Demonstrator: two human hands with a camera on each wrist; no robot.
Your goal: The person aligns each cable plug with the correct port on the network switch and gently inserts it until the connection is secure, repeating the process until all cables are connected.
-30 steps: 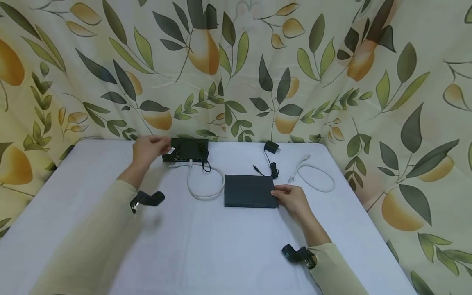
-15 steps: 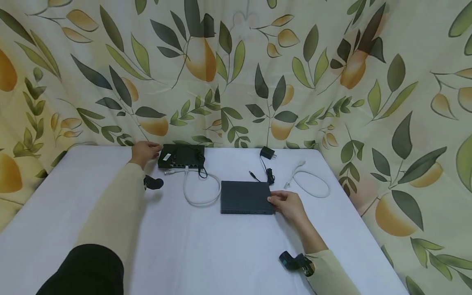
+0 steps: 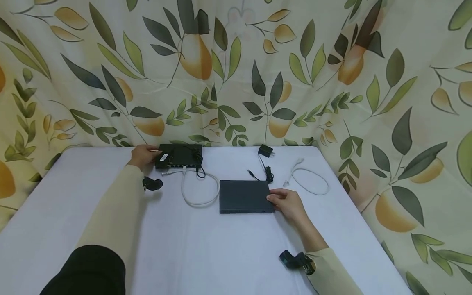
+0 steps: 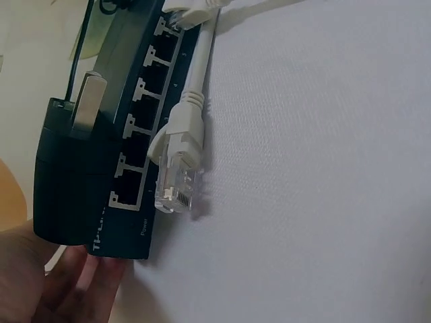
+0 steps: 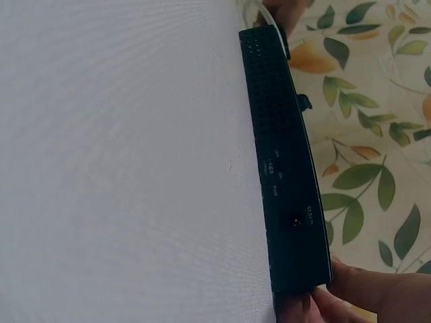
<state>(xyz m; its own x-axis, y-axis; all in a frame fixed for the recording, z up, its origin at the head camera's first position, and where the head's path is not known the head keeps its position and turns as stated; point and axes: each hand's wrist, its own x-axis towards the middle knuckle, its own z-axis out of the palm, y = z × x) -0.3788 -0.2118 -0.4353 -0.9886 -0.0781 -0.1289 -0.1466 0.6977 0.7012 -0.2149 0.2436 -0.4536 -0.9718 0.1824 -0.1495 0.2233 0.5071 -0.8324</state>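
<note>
In the head view, my left hand (image 3: 143, 156) holds the left end of a black TP-Link network switch (image 3: 175, 157) at the table's back edge. The left wrist view shows its fingers (image 4: 101, 286) at the end below the port row. A black power adapter (image 4: 67, 175) with a metal prong lies on the switch. One end of a white Ethernet cable (image 3: 199, 204) reaches the ports; its other plug (image 4: 178, 182) lies loose in front. My right hand (image 3: 289, 203) pinches the right edge of a second, dark grey network switch (image 3: 245, 197), thumb on top and fingers below.
Behind the grey switch lies another black power adapter (image 3: 265, 150) with its bundled cord (image 3: 269, 175). A coiled white Ethernet cable (image 3: 311, 178) lies to its right. A patterned curtain (image 3: 236, 82) hangs behind the white-covered table (image 3: 206, 254).
My left hand has come down from above the black switch's left side to its left end and taken hold there. My right hand keeps its grip on the grey switch. The head view has shifted slightly.
</note>
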